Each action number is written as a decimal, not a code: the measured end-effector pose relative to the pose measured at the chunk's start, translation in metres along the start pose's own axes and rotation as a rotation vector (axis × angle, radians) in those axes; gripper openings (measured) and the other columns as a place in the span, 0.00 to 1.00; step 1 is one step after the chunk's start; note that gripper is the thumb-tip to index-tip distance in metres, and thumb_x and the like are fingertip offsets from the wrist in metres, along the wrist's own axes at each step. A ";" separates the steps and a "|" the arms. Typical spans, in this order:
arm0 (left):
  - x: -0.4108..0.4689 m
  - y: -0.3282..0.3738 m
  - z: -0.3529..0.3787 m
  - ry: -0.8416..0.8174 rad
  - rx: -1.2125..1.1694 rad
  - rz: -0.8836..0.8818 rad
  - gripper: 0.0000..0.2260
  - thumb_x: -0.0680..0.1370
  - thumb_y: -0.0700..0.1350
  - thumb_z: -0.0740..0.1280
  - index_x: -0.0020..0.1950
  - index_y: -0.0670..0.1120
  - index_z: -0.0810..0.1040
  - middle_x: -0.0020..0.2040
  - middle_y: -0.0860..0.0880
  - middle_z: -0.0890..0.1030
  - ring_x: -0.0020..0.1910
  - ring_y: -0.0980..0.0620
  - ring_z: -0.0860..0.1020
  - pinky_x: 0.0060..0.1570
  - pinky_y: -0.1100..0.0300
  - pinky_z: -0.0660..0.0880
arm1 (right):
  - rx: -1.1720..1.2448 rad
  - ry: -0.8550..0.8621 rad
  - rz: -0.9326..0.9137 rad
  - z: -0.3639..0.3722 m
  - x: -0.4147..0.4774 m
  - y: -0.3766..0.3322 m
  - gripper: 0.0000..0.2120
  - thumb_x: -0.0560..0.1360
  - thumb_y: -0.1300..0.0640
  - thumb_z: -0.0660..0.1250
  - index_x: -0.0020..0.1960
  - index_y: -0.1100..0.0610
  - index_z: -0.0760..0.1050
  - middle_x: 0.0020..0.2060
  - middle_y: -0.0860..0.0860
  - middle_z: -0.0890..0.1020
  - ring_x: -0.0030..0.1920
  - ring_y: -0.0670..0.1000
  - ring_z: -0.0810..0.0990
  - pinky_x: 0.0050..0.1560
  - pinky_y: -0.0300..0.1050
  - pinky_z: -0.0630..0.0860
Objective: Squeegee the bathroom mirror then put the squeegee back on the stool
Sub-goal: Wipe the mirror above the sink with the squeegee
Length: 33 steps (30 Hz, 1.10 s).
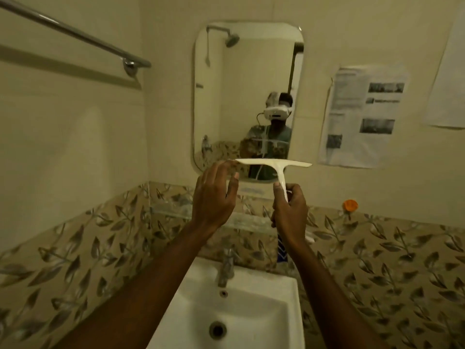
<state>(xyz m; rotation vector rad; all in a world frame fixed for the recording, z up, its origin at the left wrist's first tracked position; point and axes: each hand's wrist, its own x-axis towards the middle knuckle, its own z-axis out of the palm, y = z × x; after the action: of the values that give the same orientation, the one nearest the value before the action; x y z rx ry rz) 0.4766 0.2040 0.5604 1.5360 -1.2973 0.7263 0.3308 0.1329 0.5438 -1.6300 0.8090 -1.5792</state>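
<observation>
Evidently the wiping step is about to begin. The mirror (pixel 246 71) hangs on the wall above the sink (pixel 289 311), and the squeegee (pixel 274 164) is held up in front of the mirror's lower edge, blade level and stem pointing down. Whether the blade touches the glass I cannot tell — it looks a little off it.

The right hand (pixel 292 215) has its fingers curled round the stem, thumb lying up along it. The left hand (pixel 214 200) is mostly open, its fingers nearly straight with their tips on the blade's left end, steadying rather than gripping.

The next move, as I judge it, calls for raising the blade to the mirror's top, pressing it flat and drawing it down in even strips. The stool is out of view.

Counted: one mirror, one sink, one towel rail (pixel 75 34), two paper sheets (pixel 362 114) on the wall, one squeegee, one tap (pixel 226 268) — and one small orange cap (pixel 350 205).
</observation>
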 end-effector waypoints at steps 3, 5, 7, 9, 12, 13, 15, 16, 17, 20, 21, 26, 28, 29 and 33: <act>0.033 -0.021 0.000 0.021 -0.046 -0.049 0.15 0.83 0.50 0.53 0.63 0.47 0.74 0.60 0.50 0.77 0.58 0.52 0.74 0.55 0.67 0.61 | 0.004 -0.008 -0.053 0.021 0.028 -0.007 0.12 0.80 0.49 0.62 0.48 0.58 0.72 0.33 0.57 0.77 0.24 0.52 0.74 0.20 0.41 0.71; 0.056 -0.034 0.003 0.018 -0.070 -0.102 0.15 0.83 0.52 0.53 0.60 0.48 0.74 0.59 0.51 0.77 0.58 0.52 0.74 0.54 0.66 0.61 | 0.013 -0.013 -0.083 0.034 0.048 -0.009 0.12 0.80 0.48 0.62 0.49 0.58 0.72 0.35 0.59 0.78 0.25 0.52 0.74 0.20 0.41 0.72; 0.083 -0.045 0.005 0.006 -0.082 -0.135 0.15 0.83 0.53 0.53 0.60 0.49 0.74 0.59 0.51 0.77 0.60 0.51 0.74 0.56 0.61 0.64 | 0.022 -0.016 -0.117 0.048 0.070 -0.012 0.12 0.80 0.48 0.61 0.51 0.58 0.72 0.37 0.59 0.79 0.27 0.52 0.76 0.21 0.40 0.73; 0.110 -0.055 0.005 -0.019 -0.095 -0.154 0.16 0.83 0.54 0.53 0.60 0.48 0.75 0.59 0.50 0.77 0.58 0.51 0.74 0.56 0.58 0.67 | 0.018 0.006 -0.157 0.060 0.091 -0.015 0.12 0.80 0.48 0.61 0.51 0.57 0.73 0.40 0.58 0.81 0.30 0.53 0.78 0.23 0.42 0.75; 0.153 -0.069 0.006 -0.054 -0.127 -0.190 0.18 0.82 0.56 0.52 0.62 0.48 0.75 0.61 0.49 0.76 0.58 0.50 0.75 0.59 0.53 0.71 | -0.006 0.044 -0.228 0.078 0.123 -0.024 0.06 0.80 0.47 0.62 0.47 0.47 0.73 0.42 0.54 0.82 0.37 0.55 0.82 0.33 0.53 0.82; 0.168 -0.074 0.007 -0.057 -0.140 -0.206 0.19 0.82 0.56 0.51 0.62 0.48 0.74 0.61 0.49 0.76 0.59 0.49 0.74 0.60 0.51 0.71 | -0.019 0.049 -0.246 0.083 0.133 -0.030 0.05 0.80 0.48 0.62 0.46 0.44 0.72 0.41 0.52 0.81 0.38 0.56 0.82 0.36 0.56 0.82; 0.197 -0.085 0.009 -0.067 -0.166 -0.233 0.20 0.82 0.57 0.51 0.63 0.47 0.74 0.62 0.48 0.75 0.60 0.49 0.74 0.59 0.52 0.71 | -0.044 0.053 -0.269 0.091 0.153 -0.040 0.05 0.80 0.48 0.61 0.46 0.44 0.73 0.40 0.52 0.81 0.39 0.56 0.82 0.37 0.59 0.82; 0.211 -0.091 0.010 -0.077 -0.186 -0.248 0.20 0.82 0.58 0.52 0.63 0.47 0.74 0.63 0.48 0.74 0.60 0.48 0.74 0.58 0.53 0.70 | -0.063 0.059 -0.285 0.095 0.163 -0.045 0.05 0.80 0.48 0.61 0.47 0.47 0.73 0.40 0.52 0.81 0.39 0.55 0.82 0.37 0.59 0.82; 0.224 -0.096 0.012 -0.091 -0.216 -0.267 0.20 0.82 0.57 0.53 0.64 0.46 0.73 0.64 0.47 0.74 0.61 0.48 0.73 0.58 0.54 0.70 | -0.088 0.073 -0.308 0.099 0.173 -0.049 0.07 0.80 0.48 0.61 0.49 0.50 0.74 0.40 0.51 0.81 0.39 0.54 0.82 0.38 0.57 0.83; 0.261 -0.113 0.015 -0.124 -0.289 -0.334 0.21 0.81 0.56 0.56 0.68 0.46 0.70 0.68 0.45 0.70 0.66 0.46 0.70 0.65 0.50 0.69 | -0.132 0.111 -0.396 0.108 0.199 -0.064 0.09 0.81 0.49 0.60 0.51 0.53 0.74 0.37 0.46 0.79 0.37 0.45 0.81 0.36 0.44 0.81; 0.273 -0.120 0.016 -0.120 -0.293 -0.349 0.21 0.81 0.56 0.57 0.69 0.46 0.69 0.69 0.45 0.69 0.67 0.46 0.70 0.67 0.48 0.69 | -0.145 0.127 -0.425 0.111 0.207 -0.068 0.09 0.81 0.49 0.60 0.51 0.54 0.74 0.36 0.44 0.78 0.34 0.43 0.80 0.34 0.39 0.78; 0.313 -0.153 0.028 -0.045 -0.318 -0.389 0.22 0.81 0.55 0.58 0.71 0.46 0.67 0.69 0.44 0.69 0.66 0.44 0.70 0.65 0.47 0.70 | -0.209 0.257 -0.495 0.128 0.242 -0.087 0.13 0.81 0.48 0.60 0.51 0.57 0.77 0.33 0.44 0.76 0.32 0.44 0.77 0.30 0.36 0.74; 0.319 -0.164 0.036 -0.037 -0.351 -0.398 0.21 0.81 0.54 0.57 0.71 0.45 0.67 0.69 0.44 0.69 0.66 0.44 0.71 0.65 0.48 0.70 | -0.268 0.295 -0.535 0.133 0.252 -0.097 0.10 0.81 0.51 0.60 0.49 0.56 0.76 0.32 0.43 0.75 0.29 0.41 0.77 0.28 0.27 0.70; 0.321 -0.168 0.040 -0.037 -0.363 -0.397 0.21 0.81 0.54 0.57 0.71 0.45 0.67 0.69 0.45 0.69 0.65 0.44 0.71 0.64 0.50 0.70 | -0.297 0.312 -0.549 0.136 0.257 -0.102 0.09 0.82 0.52 0.60 0.49 0.56 0.75 0.31 0.43 0.75 0.29 0.39 0.76 0.27 0.26 0.69; 0.329 -0.179 0.049 -0.010 -0.403 -0.408 0.19 0.81 0.54 0.57 0.67 0.44 0.70 0.65 0.44 0.73 0.59 0.45 0.75 0.52 0.55 0.70 | -0.402 0.381 -0.554 0.144 0.281 -0.120 0.16 0.82 0.51 0.58 0.51 0.62 0.76 0.32 0.46 0.75 0.29 0.41 0.72 0.29 0.32 0.65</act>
<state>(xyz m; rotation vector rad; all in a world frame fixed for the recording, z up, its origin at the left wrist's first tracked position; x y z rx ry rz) 0.7259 0.0270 0.7830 1.4055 -1.0143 0.1823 0.4847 -0.0257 0.7988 -1.9843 0.9691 -2.2800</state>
